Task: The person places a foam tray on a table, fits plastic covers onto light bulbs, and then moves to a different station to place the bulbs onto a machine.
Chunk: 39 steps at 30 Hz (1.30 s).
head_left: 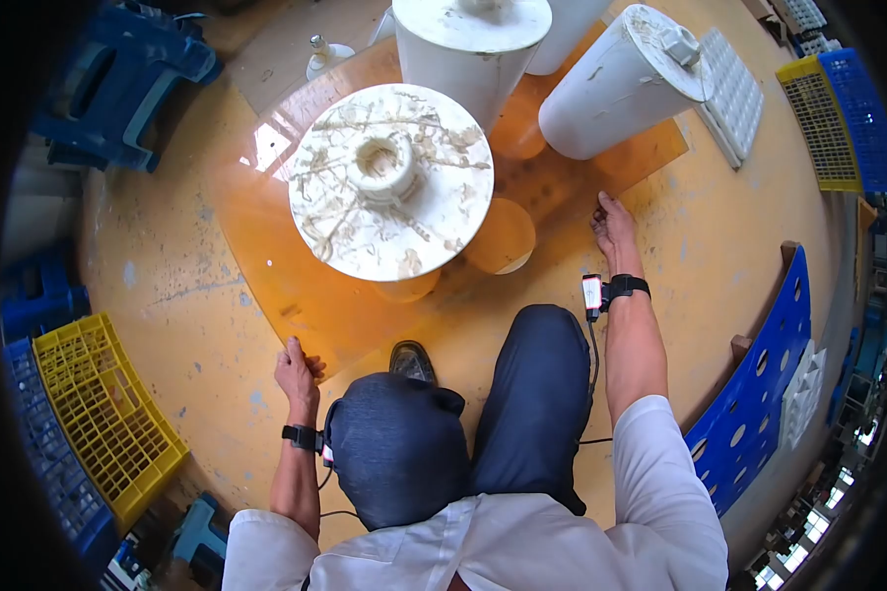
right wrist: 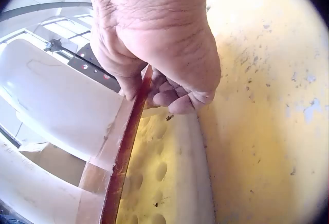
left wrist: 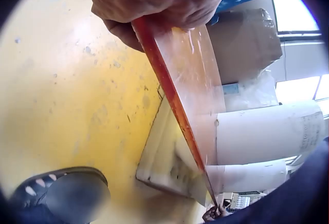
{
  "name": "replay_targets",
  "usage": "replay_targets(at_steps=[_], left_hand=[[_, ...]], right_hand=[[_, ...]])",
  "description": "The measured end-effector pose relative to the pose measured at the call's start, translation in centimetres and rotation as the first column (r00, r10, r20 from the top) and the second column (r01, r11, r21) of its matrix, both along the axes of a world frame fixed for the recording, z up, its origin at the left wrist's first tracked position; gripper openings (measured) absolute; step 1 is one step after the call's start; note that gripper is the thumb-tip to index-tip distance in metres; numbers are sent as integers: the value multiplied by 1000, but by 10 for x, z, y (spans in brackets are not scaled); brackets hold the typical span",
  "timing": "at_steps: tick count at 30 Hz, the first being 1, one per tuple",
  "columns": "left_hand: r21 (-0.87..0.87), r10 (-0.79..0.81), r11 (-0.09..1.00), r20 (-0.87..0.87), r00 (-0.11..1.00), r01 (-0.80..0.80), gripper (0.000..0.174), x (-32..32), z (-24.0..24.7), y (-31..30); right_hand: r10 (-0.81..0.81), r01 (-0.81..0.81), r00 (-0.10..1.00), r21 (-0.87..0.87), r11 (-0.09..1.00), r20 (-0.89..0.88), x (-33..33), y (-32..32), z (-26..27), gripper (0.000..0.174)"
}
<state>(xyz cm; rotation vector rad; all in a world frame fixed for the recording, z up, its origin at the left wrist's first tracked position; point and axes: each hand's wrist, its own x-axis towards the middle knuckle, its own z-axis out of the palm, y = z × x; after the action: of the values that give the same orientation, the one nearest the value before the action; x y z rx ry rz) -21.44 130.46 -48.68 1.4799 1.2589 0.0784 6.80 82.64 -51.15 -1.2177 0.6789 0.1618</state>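
An orange see-through sheet [head_left: 355, 320] carries several white cylinders, one with a round stained lid [head_left: 434, 138] and a short hollow neck. At the sheet's near left corner, the left hand [head_left: 298, 372] grips the edge; in the left wrist view that hand [left wrist: 164, 0] curls over the red-orange edge [left wrist: 172, 100]. The right hand [head_left: 615, 229] is at the near right edge. In the right wrist view, the right hand [right wrist: 159, 44] pinches the edge [right wrist: 123, 157], thumb on top and fingers curled below. A white cylinder [head_left: 616, 89] leans at the right of the sheet.
Below the sheet is a pale block with round dimples [right wrist: 159, 172]. Yellow crates [head_left: 108, 414] and blue stools [head_left: 118, 79] stand left. On the right are a blue perforated panel [head_left: 749, 404], a white dimpled board [head_left: 737, 94] and a yellow and blue crate [head_left: 838, 118]. A shoe [head_left: 411, 361] is near the sheet.
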Motion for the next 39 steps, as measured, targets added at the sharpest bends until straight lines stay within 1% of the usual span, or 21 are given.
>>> replay_targets(at_steps=[6, 9, 11, 12, 14, 18, 22, 24, 25, 26, 27, 28, 30, 32, 33, 34, 35, 36, 37, 38, 39], left_hand=[[-39, -20, 999, -11, 1000, 20, 40, -22, 6, -26], [-35, -45, 998, -20, 999, 44, 40, -21, 8, -27], [-63, -7, 998, -25, 1000, 5, 40, -19, 5, -26], [-63, 3, 998, -23, 1000, -4, 40, -20, 4, -24], [-113, -28, 993, -14, 999, 26, 39, -23, 1, -20], [-97, -13, 995, -32, 999, 10, 41, -20, 1, -21], [-58, -85, 995, -96, 992, 80, 40, -20, -4, -15], [-11, -190, 981, -231, 954, 193, 44, -27, -1, -10], [8, -154, 987, -222, 963, 159, 44, -29, 7, -3], [286, -217, 909, -297, 930, 303, 46, -33, 16, -1], [505, -254, 738, -407, 878, 447, 49, -45, 30, -3], [341, -351, 817, -344, 871, 464, 50, -47, 74, -2], [261, -402, 828, -338, 851, 495, 44, -74, 129, 1], [102, -481, 823, -398, 781, 558, 37, -125, 181, 2], [39, -492, 821, -459, 740, 570, 36, -149, 204, 2], [96, -427, 860, -404, 809, 502, 38, -182, 222, -6], [146, -360, 892, -343, 867, 428, 41, -224, 236, -18], [60, -299, 934, -405, 864, 352, 42, -277, 241, -31], [-18, -244, 964, -465, 851, 267, 43, -331, 251, -48], [-110, -321, 941, -587, 743, 319, 42, -376, 274, -70], [-8, -355, 899, -602, 715, 439, 38, -404, 319, -103]], right_hand=[[-27, 27, 999, 1, 1000, -28, -6, -6, -3, 11], [-39, 38, 999, -44, 998, -19, -26, 9, 1, 18], [170, -218, 970, -306, 927, -176, -44, 28, 19, 29], [179, -226, 968, -307, 925, -174, -47, 37, 28, 29], [321, -379, 921, -312, 871, -221, -50, 50, 42, 36], [376, -445, 889, -294, 846, -262, -47, 58, 44, 38], [341, -471, 873, -421, 775, -349, -48, 61, 48, 47], [363, -654, 734, -453, 606, -574, -38, 49, 42, 50], [397, -668, 729, -452, 591, -558, -36, 46, 32, 50], [307, -491, 870, -616, 616, -386, -37, 42, 21, 44], [209, -286, 958, -732, 619, -197, -46, 37, 22, 40], [231, -308, 951, -730, 610, -208, -56, 37, 50, 40], [476, -475, 855, -678, 561, -205, -65, 41, 115, 34], [639, -555, 705, -800, 230, -306, -101, 59, 182, 35], [731, -565, 624, -805, 181, -274, -121, 52, 191, 34], [811, -566, 533, -814, 130, -241, -144, 42, 196, 35], [818, -654, 514, -735, 178, -260, -166, 39, 213, 35], [825, -731, 493, -646, 221, -277, -189, 37, 235, 35], [838, -750, 453, -638, 174, -304, -212, 33, 259, 31], [847, -766, 417, -629, 133, -330, -230, 30, 285, 28], [851, -760, 416, -637, 130, -322, -247, 27, 313, 28]])
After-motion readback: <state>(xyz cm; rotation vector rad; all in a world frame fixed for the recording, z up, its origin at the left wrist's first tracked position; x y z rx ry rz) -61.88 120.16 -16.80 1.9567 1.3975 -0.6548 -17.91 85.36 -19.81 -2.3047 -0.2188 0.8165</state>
